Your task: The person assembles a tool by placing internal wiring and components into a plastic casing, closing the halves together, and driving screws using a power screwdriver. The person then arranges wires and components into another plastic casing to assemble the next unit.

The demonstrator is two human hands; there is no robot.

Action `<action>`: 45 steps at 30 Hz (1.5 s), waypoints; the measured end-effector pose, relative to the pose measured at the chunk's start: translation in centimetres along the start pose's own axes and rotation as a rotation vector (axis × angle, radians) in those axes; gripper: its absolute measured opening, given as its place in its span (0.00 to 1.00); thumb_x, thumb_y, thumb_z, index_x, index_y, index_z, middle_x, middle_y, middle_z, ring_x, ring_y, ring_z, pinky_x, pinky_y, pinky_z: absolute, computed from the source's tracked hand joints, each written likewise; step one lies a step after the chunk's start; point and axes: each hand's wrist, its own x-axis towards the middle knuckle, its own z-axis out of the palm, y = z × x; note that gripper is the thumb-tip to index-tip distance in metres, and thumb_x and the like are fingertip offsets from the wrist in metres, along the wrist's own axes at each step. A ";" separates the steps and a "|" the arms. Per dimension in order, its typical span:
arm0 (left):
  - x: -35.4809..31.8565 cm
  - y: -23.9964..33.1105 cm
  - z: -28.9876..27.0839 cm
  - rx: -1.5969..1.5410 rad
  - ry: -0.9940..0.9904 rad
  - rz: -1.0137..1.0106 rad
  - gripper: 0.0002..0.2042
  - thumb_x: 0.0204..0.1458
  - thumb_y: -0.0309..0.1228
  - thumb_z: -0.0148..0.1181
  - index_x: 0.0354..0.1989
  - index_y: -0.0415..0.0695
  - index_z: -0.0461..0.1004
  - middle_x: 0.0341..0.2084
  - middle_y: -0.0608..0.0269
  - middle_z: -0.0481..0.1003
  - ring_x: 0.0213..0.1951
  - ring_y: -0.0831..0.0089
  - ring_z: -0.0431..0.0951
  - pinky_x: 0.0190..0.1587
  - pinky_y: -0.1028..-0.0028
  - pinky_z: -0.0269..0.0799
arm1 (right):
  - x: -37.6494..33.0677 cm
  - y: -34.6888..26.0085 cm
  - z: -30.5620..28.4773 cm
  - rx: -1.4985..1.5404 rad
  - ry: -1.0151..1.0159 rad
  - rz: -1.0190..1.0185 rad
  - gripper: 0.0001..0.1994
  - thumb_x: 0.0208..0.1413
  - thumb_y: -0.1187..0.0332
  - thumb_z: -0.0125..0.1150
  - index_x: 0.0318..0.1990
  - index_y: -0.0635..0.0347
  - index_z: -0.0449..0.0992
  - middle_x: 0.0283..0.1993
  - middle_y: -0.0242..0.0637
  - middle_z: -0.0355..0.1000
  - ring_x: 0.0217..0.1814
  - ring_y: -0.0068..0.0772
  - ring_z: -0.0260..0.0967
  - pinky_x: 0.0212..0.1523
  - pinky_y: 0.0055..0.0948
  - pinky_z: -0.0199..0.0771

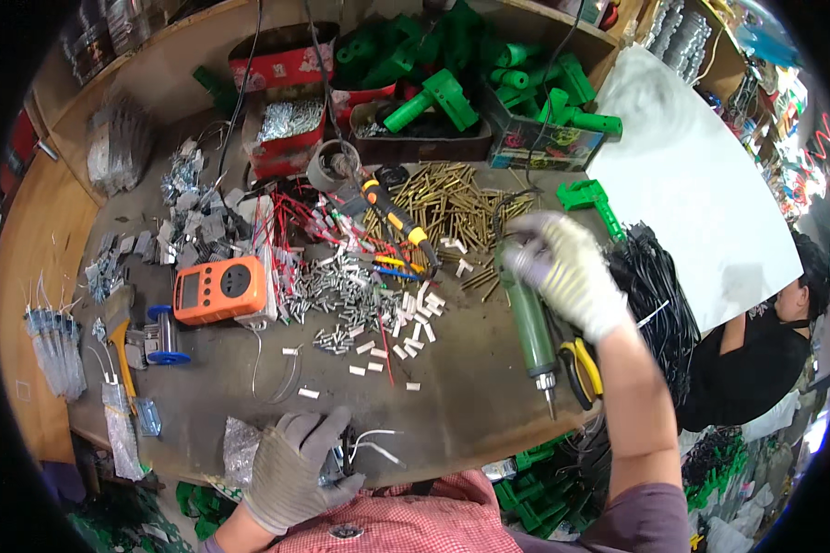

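At the table's near edge, my left hand (295,470), in a grey-white glove, curls its thumb and fingers round a plastic-wrapped part with white wires (378,446). Most of that part is hidden by the glove; crumpled clear plastic (241,452) shows on the hand's left side. My gloved right hand (567,276) is over the upper end of a green electric screwdriver (528,323), its fingers blurred. Whether they grip the tool cannot be made out. The screwdriver lies with its bit toward me, beside yellow-and-black pliers (581,370).
Loose metal pins (337,286), small white sleeves (410,336) and brass-coloured rods (447,203) cover the middle. An orange meter (219,289) and blue spool (168,336) stand left. Boxes of green plastic housings (443,97) line the back. Black cables (659,295) lie right; another person (747,369) sits beyond.
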 end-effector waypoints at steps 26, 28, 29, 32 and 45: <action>2.6 0.6 -0.4 0.074 -0.145 0.199 0.38 0.36 0.46 0.73 0.59 0.44 0.70 0.51 0.52 0.72 0.52 0.50 0.72 0.57 0.52 0.68 | 12.2 4.3 -11.8 -0.206 0.847 -0.407 0.22 0.54 0.60 0.70 0.55 0.54 0.76 0.48 0.46 0.78 0.51 0.45 0.75 0.57 0.38 0.71; 2.4 0.4 -0.9 -0.021 -0.006 0.218 0.38 0.37 0.49 0.72 0.57 0.43 0.71 0.52 0.50 0.72 0.52 0.48 0.74 0.56 0.50 0.68 | 6.8 -1.0 -9.6 -0.053 0.620 -0.278 0.22 0.53 0.59 0.71 0.54 0.54 0.76 0.45 0.41 0.78 0.49 0.37 0.74 0.55 0.34 0.71; 2.5 0.8 -1.2 -0.025 -0.009 0.207 0.38 0.37 0.49 0.72 0.57 0.43 0.71 0.52 0.50 0.72 0.52 0.48 0.74 0.56 0.50 0.68 | 4.0 -3.9 -8.6 -0.007 0.526 -0.238 0.21 0.53 0.60 0.70 0.54 0.55 0.76 0.44 0.39 0.77 0.49 0.34 0.73 0.54 0.33 0.71; 4.7 4.0 -2.9 -0.039 0.368 0.329 0.31 0.42 0.46 0.71 0.56 0.48 0.73 0.51 0.57 0.74 0.53 0.55 0.75 0.54 0.53 0.69 | -2.6 -8.4 -5.0 0.364 0.243 -0.197 0.21 0.50 0.62 0.69 0.51 0.60 0.77 0.43 0.34 0.75 0.48 0.28 0.70 0.53 0.30 0.70; 3.7 4.2 -3.2 -0.103 0.398 0.059 0.32 0.33 0.33 0.77 0.52 0.46 0.73 0.45 0.51 0.77 0.41 0.50 0.79 0.43 0.57 0.76 | -10.0 -5.5 8.1 1.376 -0.508 -0.107 0.81 0.23 0.42 0.84 0.74 0.36 0.15 0.72 0.53 0.54 0.71 0.53 0.61 0.68 0.54 0.64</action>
